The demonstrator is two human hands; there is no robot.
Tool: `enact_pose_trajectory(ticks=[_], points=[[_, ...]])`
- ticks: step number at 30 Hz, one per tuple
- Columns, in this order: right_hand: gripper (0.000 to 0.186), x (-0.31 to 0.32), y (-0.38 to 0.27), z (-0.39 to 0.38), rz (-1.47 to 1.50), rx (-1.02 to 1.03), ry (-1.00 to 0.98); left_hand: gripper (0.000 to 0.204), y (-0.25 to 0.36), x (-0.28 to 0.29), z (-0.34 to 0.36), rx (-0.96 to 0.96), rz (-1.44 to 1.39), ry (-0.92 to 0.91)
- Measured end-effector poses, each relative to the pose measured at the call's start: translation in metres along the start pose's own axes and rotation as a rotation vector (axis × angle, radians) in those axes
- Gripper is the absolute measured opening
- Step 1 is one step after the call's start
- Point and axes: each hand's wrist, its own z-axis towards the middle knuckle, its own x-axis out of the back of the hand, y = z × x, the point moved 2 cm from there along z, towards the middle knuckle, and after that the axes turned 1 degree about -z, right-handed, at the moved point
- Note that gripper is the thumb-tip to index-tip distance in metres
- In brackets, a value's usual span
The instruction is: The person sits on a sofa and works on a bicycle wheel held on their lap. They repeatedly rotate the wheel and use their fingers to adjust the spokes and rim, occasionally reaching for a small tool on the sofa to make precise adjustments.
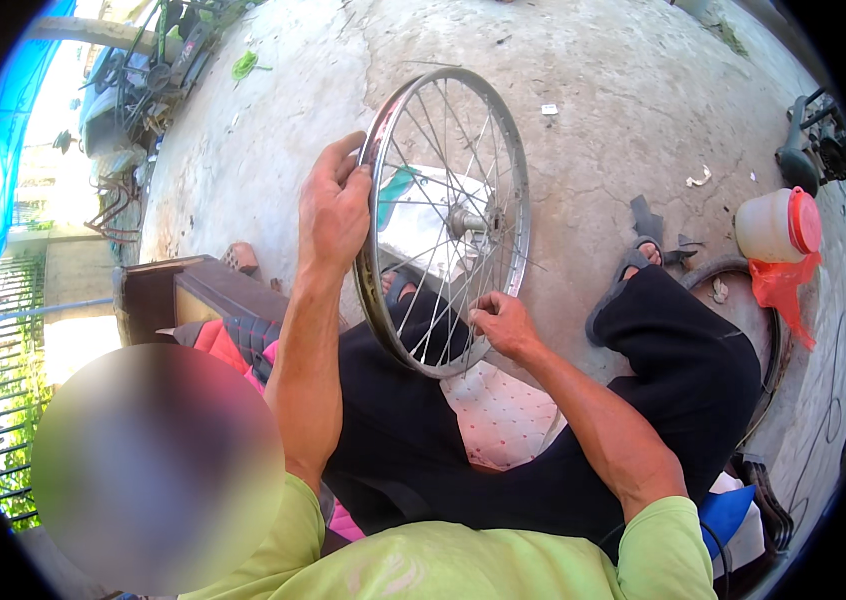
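A bare bicycle wheel (467, 222), with a silver rim, thin metal spokes and a hub but no tire, stands tilted in front of me above my lap. My left hand (335, 210) is wrapped round the rim at its upper left. Low on the right side, my right hand (508, 325) has its thumb and fingers pinched on a spoke close to the rim. The exact spot between those fingertips is hidden. Some spokes cross unevenly, and a few ends poke out past the rim. Behind the spokes, a white sheet or bag (423, 235) with a green patch lies on the ground.
On the right are a whitish tub (763, 226) with a red lid, a red plastic bag (788, 290) and a black tire (771, 350) on the concrete. A bicycle saddle (796, 160) sits beyond. To the left are a brown box (233, 300) and piled bicycle parts (148, 80).
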Motion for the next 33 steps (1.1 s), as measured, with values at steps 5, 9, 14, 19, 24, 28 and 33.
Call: enact_pose_trajectory(ticks=[5,9,14,19,24,28,33], points=[[0.03,0.0,-0.005,-0.001,0.014,0.009,0.004,0.04,-0.001,0.0,0.002,-0.032,-0.003,0.02],[0.024,-0.001,-0.009,-0.002,0.049,-0.016,-0.021,0.041,0.001,0.0,0.002,0.001,-0.057,0.014],[0.027,0.001,0.002,0.003,0.088,-0.006,0.005,0.042,-0.001,0.0,0.005,0.023,-0.043,-0.002],[0.028,0.002,0.0,0.001,0.062,-0.024,0.017,0.042,-0.003,0.0,0.006,0.023,-0.049,0.003],[0.028,0.006,0.008,0.006,0.0,-0.03,0.033,0.042,-0.004,-0.001,0.007,0.023,-0.056,0.003],[0.028,0.009,0.011,0.008,-0.012,-0.037,0.055,0.041,-0.002,-0.002,0.007,0.024,-0.068,-0.004],[0.029,0.017,0.041,0.024,-0.073,0.053,0.118,0.041,-0.001,-0.004,0.01,-0.013,-0.034,-0.019]])
